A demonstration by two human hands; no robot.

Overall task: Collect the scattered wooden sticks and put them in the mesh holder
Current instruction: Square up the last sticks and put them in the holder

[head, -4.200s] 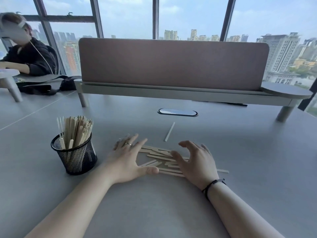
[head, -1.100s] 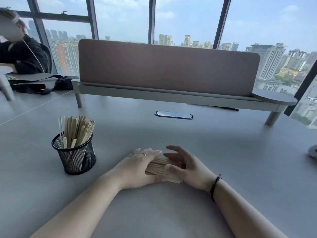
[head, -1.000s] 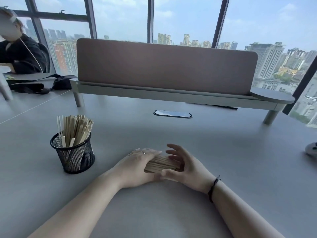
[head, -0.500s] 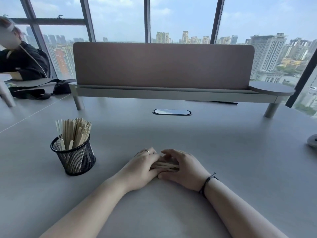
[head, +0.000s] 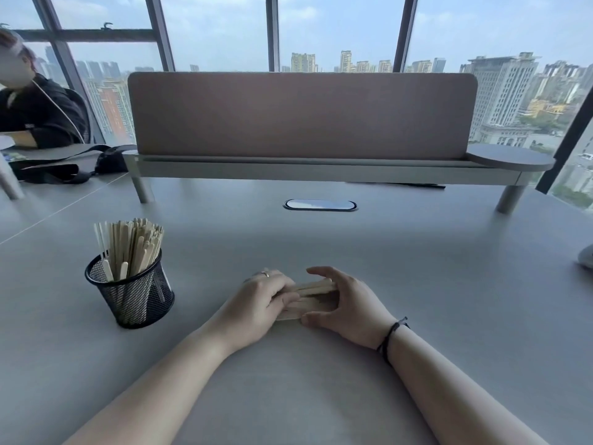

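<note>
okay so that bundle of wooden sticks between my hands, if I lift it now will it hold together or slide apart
The bundle of sticks looks thin, flat and smooth, so it will likely feel light and stiff, yet the sticks may slide past each other. The left hand and right hand grip only its ends, so the middle ones could drop. Squeezing probably helps.

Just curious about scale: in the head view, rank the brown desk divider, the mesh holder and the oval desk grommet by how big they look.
1. brown desk divider
2. mesh holder, though nearer the camera
3. oval desk grommet
</note>
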